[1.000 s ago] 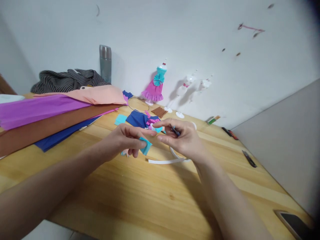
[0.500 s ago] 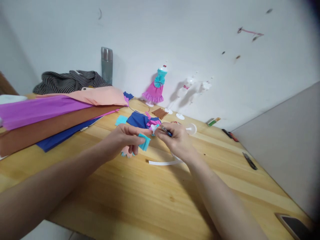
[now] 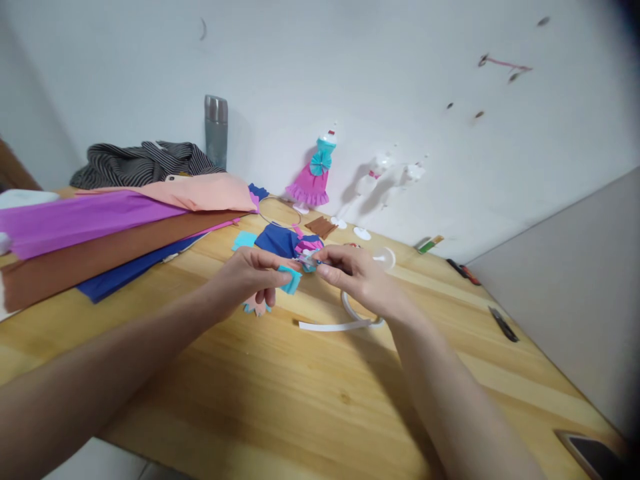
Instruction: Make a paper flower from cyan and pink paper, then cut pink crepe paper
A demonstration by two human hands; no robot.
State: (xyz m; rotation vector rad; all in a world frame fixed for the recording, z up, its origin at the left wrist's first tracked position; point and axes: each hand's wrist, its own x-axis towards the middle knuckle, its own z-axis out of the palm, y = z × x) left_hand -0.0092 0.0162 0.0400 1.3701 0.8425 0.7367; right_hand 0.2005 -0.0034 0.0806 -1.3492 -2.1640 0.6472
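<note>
My left hand point(image 3: 257, 272) is closed, pinching a small folded piece of turquoise crepe paper point(image 3: 290, 280) between thumb and fingers. Close to its fingertips, my right hand point(image 3: 350, 270) grips a slim small tool point(image 3: 317, 262) with a dark blue part; its kind is too blurred to make out. Under and behind the fingers lie pink paper scraps point(image 3: 309, 244) and a dark blue paper piece point(image 3: 277, 239). A peach cut-out with turquoise edges point(image 3: 257, 305) rests below my left hand. The white strip point(image 3: 333, 327) curls on the table below my right wrist.
Long crepe paper sheets point(image 3: 100, 243) cover the left side. Against the wall stand a grey bottle point(image 3: 216, 133), a dressed mini mannequin point(image 3: 311, 180) and bare white ones point(image 3: 383, 163). A utility knife point(image 3: 503, 325) and a phone-like dark object point(image 3: 595, 457) lie at right.
My right hand has turned the tool, which now points toward the left fingertips with its dark end mostly hidden. My left hand keeps its pinch on the turquoise paper. The view shifts slightly.
</note>
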